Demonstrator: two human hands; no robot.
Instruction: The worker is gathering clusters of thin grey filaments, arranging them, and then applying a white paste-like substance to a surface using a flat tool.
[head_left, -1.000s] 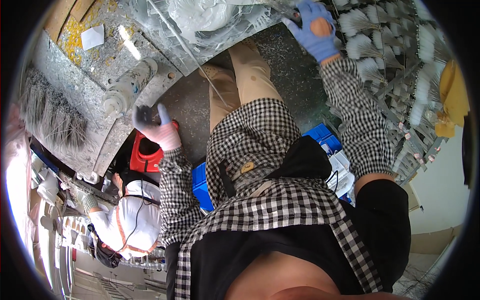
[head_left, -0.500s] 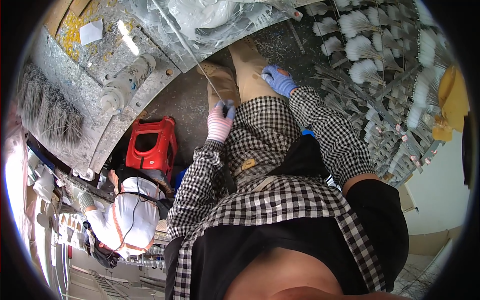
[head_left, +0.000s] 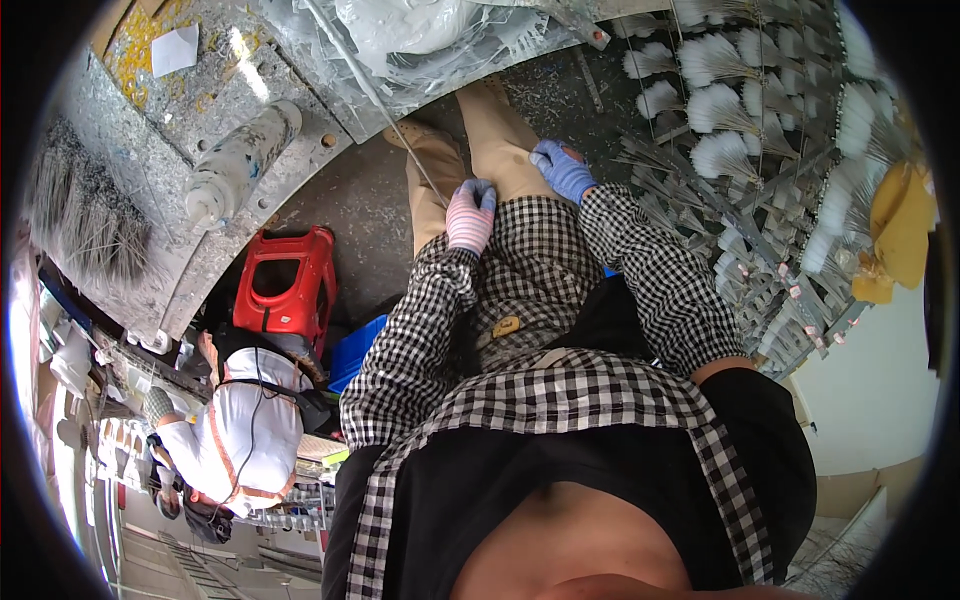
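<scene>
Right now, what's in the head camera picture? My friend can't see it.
A person's gloved left hand and right hand are over their beige trousers, a thin rod slanting toward the left one. Ahead is a messy workbench; white bristle bundles are on the right, a red stool and co-worker on the left.

Left hand (head_left: 470, 215), right hand (head_left: 565, 170), both gloved, red stool (head_left: 312, 275)
</scene>
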